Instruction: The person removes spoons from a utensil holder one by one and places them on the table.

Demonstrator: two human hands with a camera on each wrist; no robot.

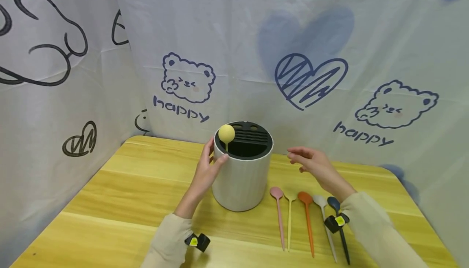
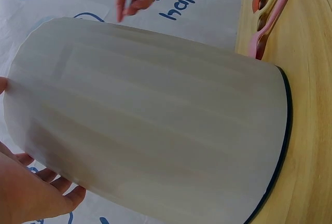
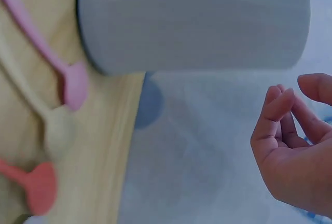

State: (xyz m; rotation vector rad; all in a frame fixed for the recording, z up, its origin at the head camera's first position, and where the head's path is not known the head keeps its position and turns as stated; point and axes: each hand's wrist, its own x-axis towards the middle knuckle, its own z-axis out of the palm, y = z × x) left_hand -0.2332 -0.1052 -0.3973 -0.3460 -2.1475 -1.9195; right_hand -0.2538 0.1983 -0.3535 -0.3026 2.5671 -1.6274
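Note:
A white ribbed utensil holder [image 1: 239, 182] with a black divided top stands upright on the table. One yellow spoon [image 1: 226, 132] stands in its front compartment, round head up. My left hand [image 1: 203, 174] holds the holder's left side near the rim, thumb in front and fingers around the side. To the right of the holder, my right hand [image 1: 322, 171] hovers with loosely bent fingers, holding nothing. Below it lie a pink spoon [image 1: 277, 194], a pale yellow spoon [image 1: 290, 196], an orange spoon [image 1: 305, 198], a white spoon [image 1: 320, 201] and a dark blue spoon [image 1: 334, 203].
The wooden table [image 1: 121, 203] ends close behind the holder. A white printed cloth [image 1: 234, 56] hangs at the back and left. The spoons lie side by side, heads toward the back, handles toward the front edge.

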